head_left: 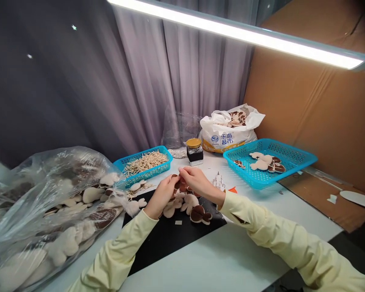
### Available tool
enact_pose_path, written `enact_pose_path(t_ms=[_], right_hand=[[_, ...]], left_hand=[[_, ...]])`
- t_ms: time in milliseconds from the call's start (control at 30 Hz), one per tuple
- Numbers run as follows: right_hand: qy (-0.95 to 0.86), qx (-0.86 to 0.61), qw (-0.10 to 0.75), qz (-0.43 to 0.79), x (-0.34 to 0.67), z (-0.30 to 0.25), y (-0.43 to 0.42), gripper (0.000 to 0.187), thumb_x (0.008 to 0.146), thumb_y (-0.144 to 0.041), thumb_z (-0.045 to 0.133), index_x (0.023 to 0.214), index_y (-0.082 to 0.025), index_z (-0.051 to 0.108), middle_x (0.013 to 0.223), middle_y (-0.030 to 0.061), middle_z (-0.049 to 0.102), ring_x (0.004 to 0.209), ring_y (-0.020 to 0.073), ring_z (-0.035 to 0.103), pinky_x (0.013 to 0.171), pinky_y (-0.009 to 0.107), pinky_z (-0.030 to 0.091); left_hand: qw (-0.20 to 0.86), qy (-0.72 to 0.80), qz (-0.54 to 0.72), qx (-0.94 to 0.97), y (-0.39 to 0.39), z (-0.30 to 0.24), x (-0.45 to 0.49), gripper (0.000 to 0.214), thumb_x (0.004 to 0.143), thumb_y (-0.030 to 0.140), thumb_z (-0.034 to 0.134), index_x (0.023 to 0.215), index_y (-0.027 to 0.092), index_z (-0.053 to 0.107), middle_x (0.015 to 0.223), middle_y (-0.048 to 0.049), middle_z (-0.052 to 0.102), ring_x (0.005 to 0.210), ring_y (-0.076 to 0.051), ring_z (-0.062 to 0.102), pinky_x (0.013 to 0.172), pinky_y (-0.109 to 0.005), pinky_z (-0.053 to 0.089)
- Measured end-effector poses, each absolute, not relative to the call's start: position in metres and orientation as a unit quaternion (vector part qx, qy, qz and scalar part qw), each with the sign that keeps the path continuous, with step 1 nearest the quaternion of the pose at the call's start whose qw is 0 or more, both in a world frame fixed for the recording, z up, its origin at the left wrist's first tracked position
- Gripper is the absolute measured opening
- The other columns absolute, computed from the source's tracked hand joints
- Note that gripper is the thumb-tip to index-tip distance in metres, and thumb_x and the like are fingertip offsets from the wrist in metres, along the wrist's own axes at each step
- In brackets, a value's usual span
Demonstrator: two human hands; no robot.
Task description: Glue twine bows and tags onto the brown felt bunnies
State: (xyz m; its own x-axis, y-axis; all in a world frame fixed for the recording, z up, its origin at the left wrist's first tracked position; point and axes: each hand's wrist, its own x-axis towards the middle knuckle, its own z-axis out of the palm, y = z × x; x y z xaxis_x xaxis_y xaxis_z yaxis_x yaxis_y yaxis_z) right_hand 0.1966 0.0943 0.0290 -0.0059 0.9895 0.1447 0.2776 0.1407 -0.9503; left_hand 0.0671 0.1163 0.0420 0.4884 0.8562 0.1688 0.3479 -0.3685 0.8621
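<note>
Over a black mat (pixel 158 243), my two hands meet at a small brown plush-fabric piece (pixel 176 184). Fingers of my left hand (pixel 161 196) are closed on it. My right hand (pixel 198 183) pinches at its upper edge, and the fingertips hide any finer detail there. Just below the hands lie several cream animal-shaped fabric pieces (pixel 190 202) with rounded ears. A brown-and-cream piece (pixel 199 215) rests at the right of this group. A small white tag-like scrap (pixel 178 222) is on the mat in front.
At left bulges a clear plastic bag (pixel 57 194) of fabric pieces. Behind stand a blue basket (pixel 130 183) of cream cords and a jar (pixel 195 152) with a yellow lid. To the right are a blue tray (pixel 292 160) holding pieces and a white shopping bag (pixel 227 136).
</note>
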Motion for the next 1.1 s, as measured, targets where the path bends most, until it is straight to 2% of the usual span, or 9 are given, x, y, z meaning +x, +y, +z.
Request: enact_pose_path(t_ms=[133, 267, 367, 500, 600, 733, 933, 1100], right_hand=[[-0.636, -0.51, 0.467, 0.342, 0.196, 0.029, 0.09, 0.025, 0.089, -0.033, 0.05, 0.103, -0.014, 0.057, 0.098, 0.0048, 0.061, 0.081, 0.0154, 0.061, 0.071, 0.034, 0.051], [-0.666, -0.49, 0.465, 0.316, 0.196, 0.026, 0.086, 0.022, 0.089, -0.032, 0.05, 0.098, -0.014, 0.058, 0.094, 0.0038, 0.062, 0.079, 0.0142, 0.061, 0.07, 0.033, 0.051], [-0.65, -0.498, 0.479, 0.317, 0.197, 0.02, 0.087, 0.022, 0.089, -0.032, 0.05, 0.098, -0.014, 0.058, 0.091, 0.0034, 0.062, 0.075, 0.0129, 0.06, 0.067, 0.031, 0.051], [-0.586, -0.531, 0.517, 0.328, 0.196, 0.01, 0.093, 0.027, 0.09, -0.033, 0.049, 0.109, -0.014, 0.053, 0.096, 0.0047, 0.061, 0.075, 0.0137, 0.061, 0.065, 0.031, 0.052], [-0.555, -0.545, 0.526, 0.344, 0.193, 0.009, 0.104, 0.029, 0.089, -0.031, 0.05, 0.112, -0.015, 0.052, 0.103, 0.0061, 0.059, 0.082, 0.0157, 0.061, 0.069, 0.034, 0.052], [-0.527, -0.56, 0.534, 0.352, 0.186, 0.021, 0.129, 0.029, 0.088, -0.03, 0.052, 0.113, -0.016, 0.052, 0.11, 0.0073, 0.057, 0.09, 0.018, 0.06, 0.075, 0.037, 0.051], [-0.521, -0.577, 0.56, 0.288, 0.17, 0.032, 0.163, 0.029, 0.088, -0.03, 0.052, 0.113, -0.016, 0.053, 0.113, 0.0077, 0.056, 0.094, 0.0193, 0.058, 0.079, 0.04, 0.05], [-0.558, -0.579, 0.541, 0.245, 0.163, 0.023, 0.167, 0.028, 0.088, -0.03, 0.051, 0.113, -0.016, 0.053, 0.113, 0.0075, 0.056, 0.093, 0.0189, 0.058, 0.078, 0.039, 0.05]], left_hand=[[0.471, 0.377, 0.293, 0.742, 0.119, 0.048, 0.063, 0.035, 0.082, 0.048, 0.037, 0.069, 0.017, 0.048, 0.057, 0.0021, 0.049, 0.047, -0.011, 0.047, 0.038, -0.019, 0.03], [0.465, 0.376, 0.298, 0.744, 0.121, 0.042, 0.064, 0.037, 0.081, 0.05, 0.039, 0.072, 0.016, 0.052, 0.055, 0.0003, 0.053, 0.049, -0.014, 0.054, 0.038, -0.021, 0.037], [0.405, 0.388, 0.331, 0.759, 0.121, 0.036, 0.065, 0.033, 0.082, 0.046, 0.041, 0.073, 0.016, 0.052, 0.055, 0.0001, 0.056, 0.046, -0.015, 0.056, 0.037, -0.022, 0.037], [0.269, 0.4, 0.394, 0.783, 0.116, 0.032, 0.065, 0.022, 0.085, 0.036, 0.042, 0.073, 0.019, 0.049, 0.056, 0.0021, 0.056, 0.042, -0.013, 0.052, 0.041, -0.022, 0.035], [0.183, 0.391, 0.419, 0.798, 0.113, 0.03, 0.065, 0.015, 0.084, 0.027, 0.045, 0.07, 0.02, 0.047, 0.054, 0.0026, 0.053, 0.048, -0.015, 0.055, 0.046, -0.023, 0.035], [0.1, 0.376, 0.44, 0.81, 0.114, 0.031, 0.063, 0.014, 0.084, 0.026, 0.044, 0.071, 0.021, 0.044, 0.054, 0.0027, 0.052, 0.048, -0.016, 0.055, 0.046, -0.023, 0.033], [0.029, 0.351, 0.467, 0.811, 0.116, 0.037, 0.059, 0.017, 0.088, 0.029, 0.039, 0.073, 0.022, 0.041, 0.055, 0.0026, 0.054, 0.046, -0.014, 0.056, 0.045, -0.022, 0.036], [0.015, 0.332, 0.468, 0.819, 0.117, 0.032, 0.058, 0.021, 0.09, 0.031, 0.035, 0.074, 0.021, 0.045, 0.054, 0.0025, 0.056, 0.044, -0.014, 0.056, 0.044, -0.021, 0.037]])
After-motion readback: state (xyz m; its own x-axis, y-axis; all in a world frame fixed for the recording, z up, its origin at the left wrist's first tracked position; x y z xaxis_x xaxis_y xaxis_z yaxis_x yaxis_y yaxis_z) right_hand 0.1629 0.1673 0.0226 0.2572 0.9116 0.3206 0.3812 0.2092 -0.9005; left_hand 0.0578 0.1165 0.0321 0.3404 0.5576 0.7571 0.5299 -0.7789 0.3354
